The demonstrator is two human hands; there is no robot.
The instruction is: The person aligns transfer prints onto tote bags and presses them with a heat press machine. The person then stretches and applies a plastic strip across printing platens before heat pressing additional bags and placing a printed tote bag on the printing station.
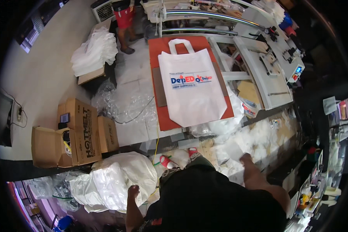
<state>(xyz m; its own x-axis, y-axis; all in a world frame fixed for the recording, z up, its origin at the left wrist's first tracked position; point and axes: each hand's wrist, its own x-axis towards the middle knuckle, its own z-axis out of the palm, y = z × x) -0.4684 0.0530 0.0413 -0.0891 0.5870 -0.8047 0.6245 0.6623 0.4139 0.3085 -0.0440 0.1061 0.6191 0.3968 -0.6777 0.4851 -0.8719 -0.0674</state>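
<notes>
A white tote bag (pixel 193 102) with loop handles and a red and blue print lies flat on a red-orange pad (pixel 168 123), its handles pointing away from me. My left hand (pixel 133 191) hangs low near a large white plastic sack (pixel 120 176), its fingers curled closed; nothing shows in them. To the right, my right hand (pixel 245 157) is pinched at the edge of a thin, pale, see-through sheet (pixel 233 152), held above the littered floor. Both hands are apart from the bag.
Metal rails (pixel 216 14) of a machine cross behind the pad, with a control box (pixel 297 70) at right. Open cardboard boxes (pixel 79 131) stand at left, and stacked white bags (pixel 94 52) lie further back. Another person's legs (pixel 123 21) show at the back. Scraps (pixel 259 137) cover the floor.
</notes>
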